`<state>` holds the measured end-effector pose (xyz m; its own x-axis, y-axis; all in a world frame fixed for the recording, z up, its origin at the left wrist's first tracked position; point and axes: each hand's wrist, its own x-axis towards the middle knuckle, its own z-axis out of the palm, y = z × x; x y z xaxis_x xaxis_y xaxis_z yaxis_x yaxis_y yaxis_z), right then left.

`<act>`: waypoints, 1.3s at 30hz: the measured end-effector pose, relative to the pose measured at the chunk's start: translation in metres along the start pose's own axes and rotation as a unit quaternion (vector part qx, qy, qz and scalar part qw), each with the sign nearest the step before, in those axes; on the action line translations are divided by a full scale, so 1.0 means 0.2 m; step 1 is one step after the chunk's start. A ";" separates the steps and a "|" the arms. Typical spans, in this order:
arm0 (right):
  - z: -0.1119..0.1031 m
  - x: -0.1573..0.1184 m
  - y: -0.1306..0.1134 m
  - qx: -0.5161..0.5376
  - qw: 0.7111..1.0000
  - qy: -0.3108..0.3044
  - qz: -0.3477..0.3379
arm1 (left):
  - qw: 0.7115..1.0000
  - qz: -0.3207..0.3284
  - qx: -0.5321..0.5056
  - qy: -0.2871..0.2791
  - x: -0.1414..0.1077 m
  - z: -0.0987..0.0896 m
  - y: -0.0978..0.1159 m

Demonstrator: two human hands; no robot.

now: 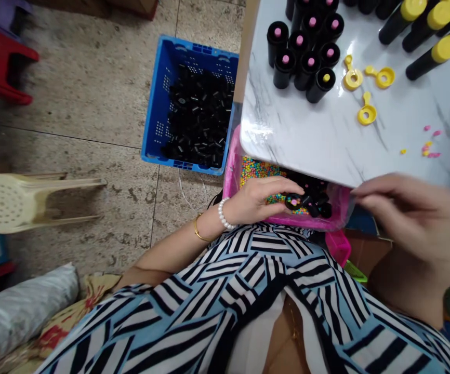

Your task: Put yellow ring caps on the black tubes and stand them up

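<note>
My left hand point(258, 200), with a pearl bracelet at the wrist, is closed around a small black tube point(288, 203) over the pink basin point(230, 169). Coloured beads show at the tube's open end. Small multicoloured beads point(258, 171) fill the left part of the basin, and several black tube pieces point(318, 197) lie at its right. By the front edge of the table, my right hand point(408, 218) is blurred, with thumb and forefinger pinched together. Whatever is between those fingertips, if anything, is too small to make out.
On the marbled white table point(306, 130) stand several black tubes with pink tips point(299, 41), yellow-topped tubes point(443, 49) and loose yellow ring caps point(366, 114). Pink and yellow bits point(427, 150) lie at right. A blue crate point(153, 119) of black parts and a cream stool point(4, 202) are left.
</note>
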<state>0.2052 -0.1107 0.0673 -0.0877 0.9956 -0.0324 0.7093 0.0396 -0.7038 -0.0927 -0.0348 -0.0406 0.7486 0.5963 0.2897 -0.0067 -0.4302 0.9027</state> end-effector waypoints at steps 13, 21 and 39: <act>-0.19 0.17 0.35 -0.125 0.916 0.364 0.115 | 0.962 0.004 0.196 0.190 0.35 -0.08 0.06; -0.04 0.46 0.22 -0.231 0.927 0.294 0.034 | 0.949 0.000 0.269 0.164 0.44 -0.04 0.02; 0.06 0.50 0.01 0.360 0.914 0.016 0.188 | 0.946 0.008 0.266 0.186 0.43 -0.02 0.01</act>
<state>0.1892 -0.0115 0.0542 0.0957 0.9300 -0.3549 0.0403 -0.3599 -0.9321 -0.0308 0.0192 -0.0133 0.4647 0.7422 0.4829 0.3928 -0.6616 0.6388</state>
